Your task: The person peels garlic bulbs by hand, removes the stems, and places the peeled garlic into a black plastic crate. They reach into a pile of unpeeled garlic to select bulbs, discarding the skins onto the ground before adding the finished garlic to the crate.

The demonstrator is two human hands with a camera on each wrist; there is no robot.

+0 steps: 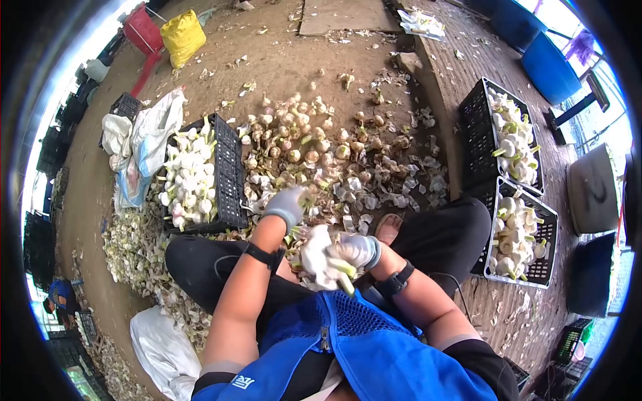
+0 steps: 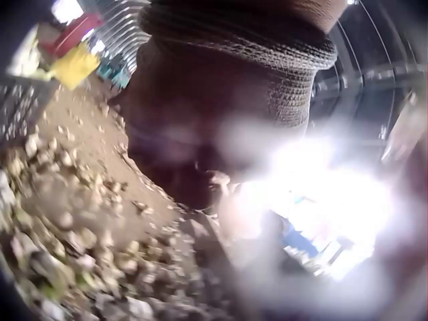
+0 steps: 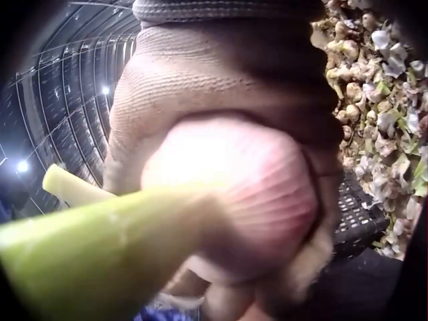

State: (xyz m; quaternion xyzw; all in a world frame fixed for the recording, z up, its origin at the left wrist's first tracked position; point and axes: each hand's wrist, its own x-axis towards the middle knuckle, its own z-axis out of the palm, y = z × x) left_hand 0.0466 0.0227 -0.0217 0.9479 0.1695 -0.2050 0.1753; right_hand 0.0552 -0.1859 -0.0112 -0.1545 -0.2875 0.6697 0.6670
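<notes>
My gloved right hand (image 1: 354, 250) grips white garlic (image 1: 315, 255) with thick green stems over my lap. In the right wrist view its fingers curl round a pink-striped bulb (image 3: 251, 194), a green stem (image 3: 100, 247) pointing left and a second cut stem beside it. My gloved left hand (image 1: 286, 204) is up and left of that garlic, apart from it, over the edge of the garlic heap. A blurred greenish-brown patch shows at its fingertips; whether it holds something is unclear. The left wrist view shows the glove (image 2: 207, 114) dark and blurred, fingers hidden.
Unpeeled bulbs (image 1: 294, 123) and loose skins lie heaped on the ground ahead. A black crate (image 1: 229, 170) of white garlic stands at left, two more crates (image 1: 471, 144) at right. White sacks (image 1: 157, 127), a yellow bag (image 1: 182, 39) and a red chair (image 1: 143, 30) are at left.
</notes>
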